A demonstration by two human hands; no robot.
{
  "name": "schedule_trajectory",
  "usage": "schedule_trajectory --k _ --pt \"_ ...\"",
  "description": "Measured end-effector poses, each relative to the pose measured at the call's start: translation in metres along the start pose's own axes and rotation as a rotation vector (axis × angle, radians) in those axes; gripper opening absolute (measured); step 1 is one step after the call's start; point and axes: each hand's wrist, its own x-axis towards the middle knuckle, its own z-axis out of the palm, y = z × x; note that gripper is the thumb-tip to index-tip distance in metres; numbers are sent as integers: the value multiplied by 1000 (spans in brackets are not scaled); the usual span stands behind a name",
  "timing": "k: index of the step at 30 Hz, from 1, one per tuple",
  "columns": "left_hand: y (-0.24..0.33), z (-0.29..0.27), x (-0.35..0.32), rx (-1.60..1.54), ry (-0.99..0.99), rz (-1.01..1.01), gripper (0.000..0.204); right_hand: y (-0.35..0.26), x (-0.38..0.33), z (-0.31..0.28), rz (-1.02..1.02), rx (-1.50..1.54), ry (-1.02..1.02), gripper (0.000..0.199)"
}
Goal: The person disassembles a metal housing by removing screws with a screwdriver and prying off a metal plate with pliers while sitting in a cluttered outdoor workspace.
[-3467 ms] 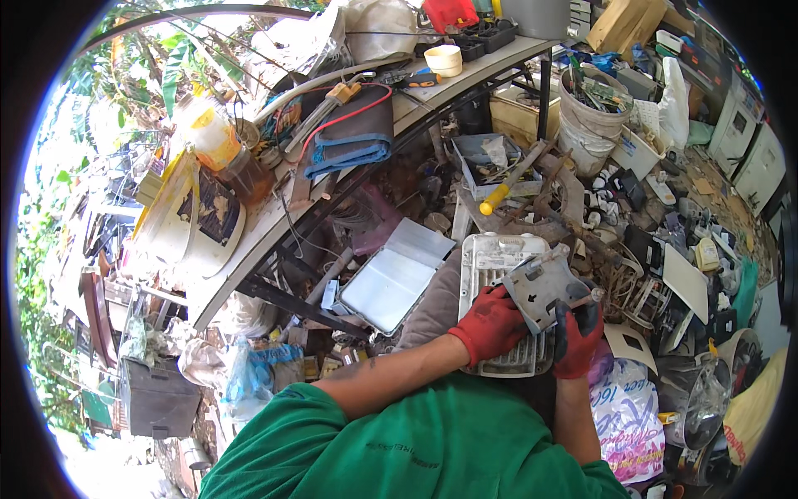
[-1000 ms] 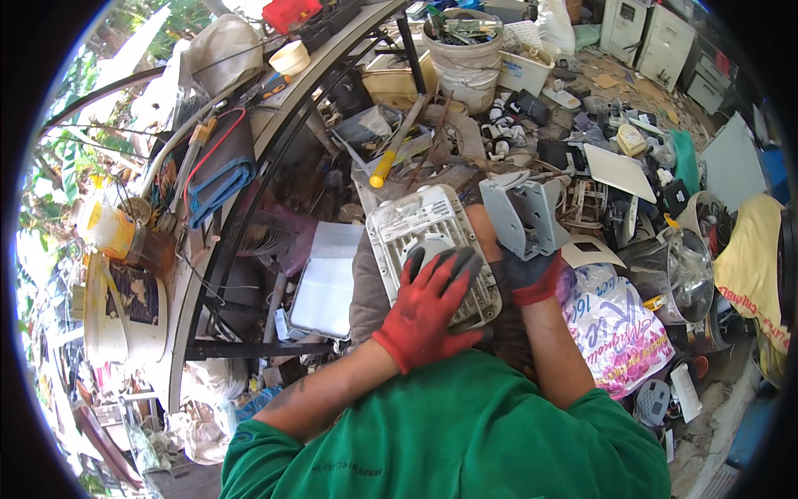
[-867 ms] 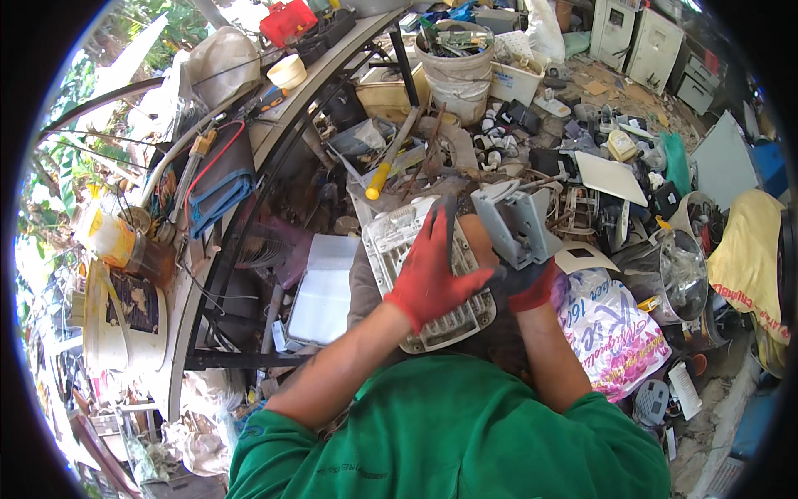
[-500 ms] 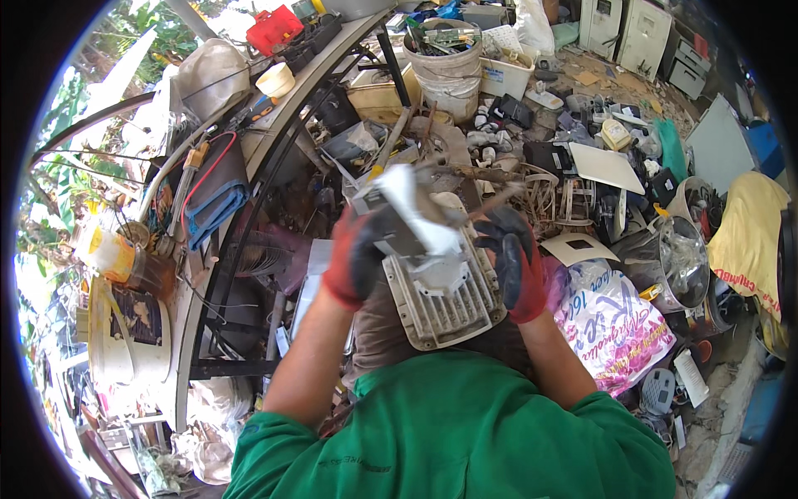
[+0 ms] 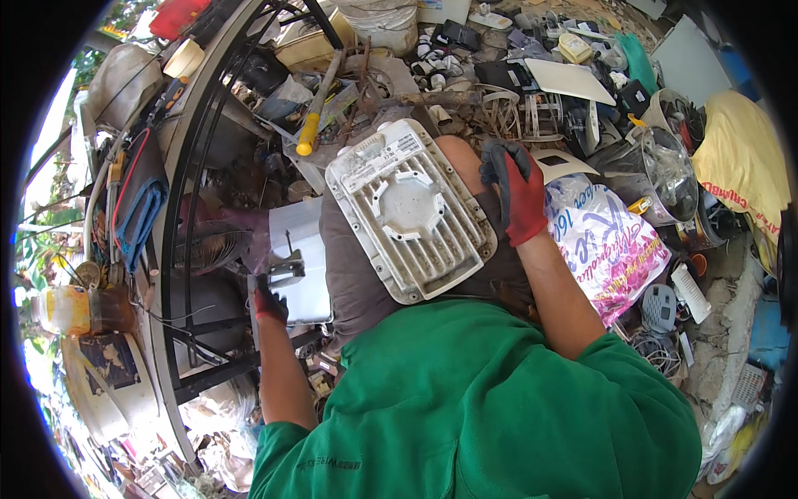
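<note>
A grey finned metal housing (image 5: 455, 241) lies across my lap, its ribs and a raised ring of tabs facing up; printed labels cover its far end. My left hand (image 5: 271, 301), in a red and black glove, is low beside the black table frame. Its fingers, partly hidden, are closed on a grey metal bracket (image 5: 287, 271) over a pale flat panel (image 5: 301, 237). To the right of the housing, apart from it, my gloved right hand (image 5: 517, 190) is raised with curled fingers; whatever is inside them cannot be made out.
A pole with a yellow end (image 5: 309, 133) leans ahead of my knees. On the left runs a workbench with a black metal frame (image 5: 193, 141). A printed plastic bag (image 5: 603, 249) sits at my right, near a clear bin (image 5: 665, 170) and a yellow sack (image 5: 740, 158). Scrap parts cover the ground.
My left hand has carried the bracket off the housing, down and to the left. The housing now lies flat in full view. My right hand stays at its right, and the view has shifted.
</note>
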Motion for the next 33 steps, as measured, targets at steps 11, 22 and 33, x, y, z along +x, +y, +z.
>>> schedule_trajectory --k 11,22,33 --pt "63 140 -270 592 -713 975 89 -18 -122 -74 170 -532 -2 22" --pt "82 199 -221 969 -525 1072 119 -80 -175 -109 250 -1012 -533 84" --pt "136 141 -223 382 -348 1478 84 -86 -166 -87 248 -1200 -627 93"
